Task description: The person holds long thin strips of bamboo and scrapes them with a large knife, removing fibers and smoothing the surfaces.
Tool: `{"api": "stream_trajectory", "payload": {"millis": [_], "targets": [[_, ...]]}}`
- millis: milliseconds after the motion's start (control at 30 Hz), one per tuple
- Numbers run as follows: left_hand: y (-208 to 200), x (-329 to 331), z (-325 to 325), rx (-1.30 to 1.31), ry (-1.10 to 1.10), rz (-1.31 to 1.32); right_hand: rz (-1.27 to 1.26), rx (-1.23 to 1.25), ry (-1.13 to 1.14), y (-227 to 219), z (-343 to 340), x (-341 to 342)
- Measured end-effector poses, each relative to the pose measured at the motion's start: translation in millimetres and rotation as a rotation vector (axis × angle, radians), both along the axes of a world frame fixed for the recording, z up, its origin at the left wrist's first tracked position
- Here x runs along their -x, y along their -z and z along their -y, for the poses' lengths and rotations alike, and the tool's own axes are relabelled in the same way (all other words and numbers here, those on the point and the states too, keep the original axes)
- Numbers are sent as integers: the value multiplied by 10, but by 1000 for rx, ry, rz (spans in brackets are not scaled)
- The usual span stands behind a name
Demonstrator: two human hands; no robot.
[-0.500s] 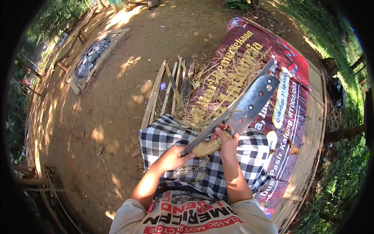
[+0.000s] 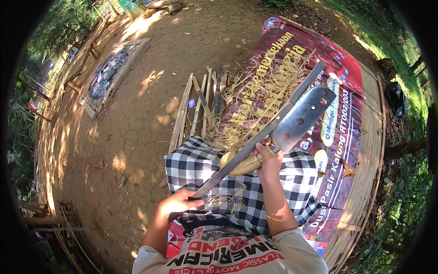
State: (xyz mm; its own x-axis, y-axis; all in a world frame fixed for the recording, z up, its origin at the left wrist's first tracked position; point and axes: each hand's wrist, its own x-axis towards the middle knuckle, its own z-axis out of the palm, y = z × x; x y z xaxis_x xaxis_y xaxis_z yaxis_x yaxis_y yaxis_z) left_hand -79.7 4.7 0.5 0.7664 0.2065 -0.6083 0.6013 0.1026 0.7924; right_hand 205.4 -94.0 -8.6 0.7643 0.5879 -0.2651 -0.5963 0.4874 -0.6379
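Observation:
My right hand (image 2: 270,160) grips a large cleaver (image 2: 302,121) by its pale, thick, curved handle, wrapped or ringed in places. The broad steel blade has several holes and points to the far right. A long, narrow dark strip of wood or bamboo (image 2: 258,139) crosses in front of the handle, running beside the blade. My left hand (image 2: 179,201) is closed on the strip's near end. At its middle, the strip passes by the right hand's fingers. Beneath both lies a black-and-white checkered cloth (image 2: 292,176) over my lap, with some pale shavings (image 2: 228,200) on it.
A dark red printed banner (image 2: 349,137) covers a bamboo platform (image 2: 360,192) at the right, with curled shavings (image 2: 244,98) heaped on it. Several split strips (image 2: 183,109) lie left of the pile. A wood-framed ash pit (image 2: 107,75) and a green drum (image 2: 133,9) stand farther off on cracked earth.
My left hand has moved toward my body and to the left, holding the strip's near end. More of the strip shows below the handle. The cleaver has shifted slightly right.

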Motion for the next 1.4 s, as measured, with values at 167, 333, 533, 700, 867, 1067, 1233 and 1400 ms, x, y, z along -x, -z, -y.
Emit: {"api": "stream_trajectory", "payload": {"millis": [167, 333, 533, 700, 867, 1067, 1233, 1400], "targets": [[118, 101, 11, -198, -141, -61, 119, 18, -126, -108, 121, -239], [-26, 295, -91, -448, -262, -30, 380, 157, -320, -66, 553, -541], [139, 603, -133, -725, -263, -135, 550, 374, -646, -176, 582, -644], [387, 758, -126, -809, -269, -77, 327, 356, -737, -100, 421, -611], [477, 743, -147, -774, -294, -97, 234, 469, -842, 115, 416, -527], [556, 802, -196, -798, -251, -128, 222, 548, -918, 118, 413, -518], [641, 832, -197, -834, -252, -93, 193, 449, -904, 85, 332, -543], [534, 758, -181, -878, -230, -214, 195, 569, -1190, 263, 311, -34]]}}
